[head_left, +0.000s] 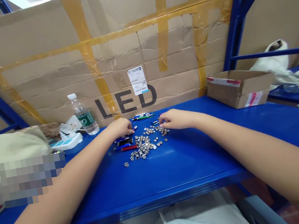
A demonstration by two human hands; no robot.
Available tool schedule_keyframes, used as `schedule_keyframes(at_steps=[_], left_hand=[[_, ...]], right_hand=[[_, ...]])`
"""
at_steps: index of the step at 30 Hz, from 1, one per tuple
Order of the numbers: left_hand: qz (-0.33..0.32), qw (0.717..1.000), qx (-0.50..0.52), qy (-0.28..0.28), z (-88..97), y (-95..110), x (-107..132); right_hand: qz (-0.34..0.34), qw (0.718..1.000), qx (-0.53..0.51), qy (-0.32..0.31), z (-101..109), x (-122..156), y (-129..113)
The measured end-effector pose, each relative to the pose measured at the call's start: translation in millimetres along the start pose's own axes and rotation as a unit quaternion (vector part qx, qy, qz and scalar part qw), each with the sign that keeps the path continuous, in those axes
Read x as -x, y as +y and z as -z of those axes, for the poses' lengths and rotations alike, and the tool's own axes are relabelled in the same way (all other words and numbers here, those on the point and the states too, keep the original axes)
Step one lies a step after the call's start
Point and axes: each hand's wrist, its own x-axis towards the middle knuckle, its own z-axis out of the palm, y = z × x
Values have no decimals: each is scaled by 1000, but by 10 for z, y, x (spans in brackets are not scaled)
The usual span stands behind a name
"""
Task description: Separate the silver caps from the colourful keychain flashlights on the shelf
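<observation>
My left hand (121,127) is closed in a pinch at the back of the pile, with a small blue-and-silver tube (134,129) at its fingertips. Just below it lie several slim coloured metal tubes (126,141) in blue, black and red. My right hand (171,119) is bent down, fingers together, at the right edge of the scattered small silver discs (150,130); what is in its fingers is hidden. Other blue tubes (155,122) lie beside those fingertips. Nearer me are small silver metal fittings (142,152). A row of green and blue tubes (143,116) lies farther back.
The blue table (172,173) backs onto a large taped cardboard sheet (118,63). At left stand a water bottle (86,119), a white power strip (66,142) and a cream bag (9,152). An open cardboard box (238,90) stands at right, beside the blue rack post (236,31).
</observation>
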Motion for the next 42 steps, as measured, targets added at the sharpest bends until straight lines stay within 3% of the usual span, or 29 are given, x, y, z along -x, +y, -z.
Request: schedule_keyframes(at_steps=[3, 6, 10, 13, 16, 21, 24, 30, 39, 42], left_hand=[[-3, 999, 20, 32, 35, 85, -24], [-10, 984, 145, 108, 97, 186, 87], [-17, 910, 400, 107, 112, 331, 428], [-56, 875, 474, 88, 88, 420, 674], [-62, 882, 460, 86, 52, 468, 778], [-62, 869, 478, 112, -82, 467, 697], [-74, 865, 481, 117, -146, 454, 662], [-97, 902, 397, 140, -108, 500, 715], [-56, 911, 358, 195, -14, 518, 747], [-48, 890, 396, 220, -1, 530, 757]], right_hand=[[17, 1000, 2, -19, -1, 22, 9], [27, 997, 3, -68, 16, 54, -2], [27, 994, -10, -108, 28, 89, -40], [46, 992, -22, -115, 10, 91, -51], [65, 987, -39, -139, -25, 75, -49], [45, 984, -48, -163, -31, 71, -83], [60, 989, -70, -111, 6, 89, -131], [64, 983, -174, 11, 8, 96, -266], [91, 976, -195, 38, -11, 90, -256], [97, 974, -198, 42, -18, 84, -249]])
